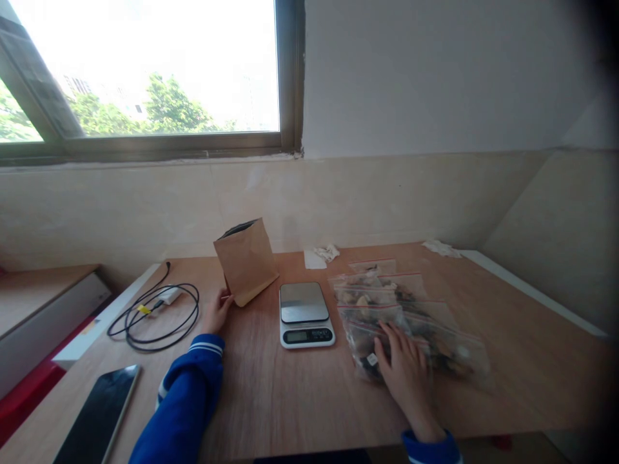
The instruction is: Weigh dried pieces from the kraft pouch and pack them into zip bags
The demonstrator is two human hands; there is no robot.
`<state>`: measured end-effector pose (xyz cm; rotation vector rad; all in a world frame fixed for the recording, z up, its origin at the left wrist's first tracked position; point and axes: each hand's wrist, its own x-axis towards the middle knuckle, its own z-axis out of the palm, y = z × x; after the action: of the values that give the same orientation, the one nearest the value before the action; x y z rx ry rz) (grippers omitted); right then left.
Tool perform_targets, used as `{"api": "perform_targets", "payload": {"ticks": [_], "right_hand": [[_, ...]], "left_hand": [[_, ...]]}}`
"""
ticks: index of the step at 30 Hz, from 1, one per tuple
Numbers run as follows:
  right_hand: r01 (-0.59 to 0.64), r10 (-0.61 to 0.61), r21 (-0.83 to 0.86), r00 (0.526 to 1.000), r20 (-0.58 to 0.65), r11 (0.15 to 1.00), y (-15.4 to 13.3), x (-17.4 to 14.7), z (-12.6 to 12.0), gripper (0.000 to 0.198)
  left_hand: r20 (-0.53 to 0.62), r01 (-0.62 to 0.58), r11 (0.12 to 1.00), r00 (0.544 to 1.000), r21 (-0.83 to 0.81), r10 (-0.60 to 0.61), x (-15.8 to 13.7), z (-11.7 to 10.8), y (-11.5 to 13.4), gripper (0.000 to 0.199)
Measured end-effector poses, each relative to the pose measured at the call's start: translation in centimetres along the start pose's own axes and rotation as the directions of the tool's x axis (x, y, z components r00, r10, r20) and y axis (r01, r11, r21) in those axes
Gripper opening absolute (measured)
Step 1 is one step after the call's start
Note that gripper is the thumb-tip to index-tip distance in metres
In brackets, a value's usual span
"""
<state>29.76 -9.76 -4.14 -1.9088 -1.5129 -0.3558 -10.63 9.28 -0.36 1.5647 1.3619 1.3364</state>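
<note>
Blue sleeves with white cuff stripes frame the view as a person leans over a pale wooden surface (290, 399). Nearest the lens, the right hand (405, 367) lies flat, fingers spread, pressing on the closest of several clear zip bags (387, 322) fanned out to the right of a kitchen scale (305, 314). These bags look thin, soft and slick, with red seal strips along the top; their dark, lumpy contents, too small to identify, would likely shift when lifted. Judging by that, each bag seems light, floppy and best taken at the stiffer sealed edge or scooped from underneath, since a pinch on the film could slide.

Across the scale, the left hand (217, 311) rests with fingers loosely curled against the lower corner of a brown paper bag (246, 261), touching it but not clearly gripping. This bag stands tilted with its dark mouth open at the top; creased kraft paper of this kind appears stiff enough to hold shape yet easy to crumple or tip, so its side folds or base would give the surest hold.

Hard and smooth, the scale has a shiny steel plate and a small display. Farther left lie a coiled black cable (155, 312) and a dark phone (99, 415); crumpled white paper scraps (325, 254) sit near the wall.
</note>
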Motion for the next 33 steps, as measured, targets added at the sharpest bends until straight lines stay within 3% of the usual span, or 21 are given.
{"api": "perform_targets", "payload": {"ticks": [9,17,22,28,33], "right_hand": [[0.037,-0.035,-0.025,0.998,0.047,0.999,0.7,1.4,0.6,0.043],[0.061,-0.060,-0.010,0.998,0.033,0.998,1.0,2.2,1.3,0.040],[0.083,-0.084,0.037,0.996,0.010,0.996,1.2,1.8,1.3,0.040],[0.089,-0.089,0.049,0.996,0.006,0.995,1.6,1.6,1.3,0.041],[0.090,-0.092,0.080,0.995,0.025,0.993,1.6,1.5,1.1,0.040]], "left_hand": [[0.046,-0.063,0.998,0.997,-0.012,0.064,-0.6,-0.2,-0.4,0.040],[-0.026,-0.077,0.997,0.997,-0.029,0.076,-2.1,0.4,-1.1,0.051],[-0.133,-0.024,0.982,0.990,0.187,0.050,-3.7,0.1,-2.8,0.054],[-0.004,-0.107,0.895,0.993,0.433,0.121,-6.0,-0.2,-2.6,0.050],[0.093,-0.176,0.832,0.984,0.526,0.150,-7.0,-0.2,-1.6,0.039]]}}
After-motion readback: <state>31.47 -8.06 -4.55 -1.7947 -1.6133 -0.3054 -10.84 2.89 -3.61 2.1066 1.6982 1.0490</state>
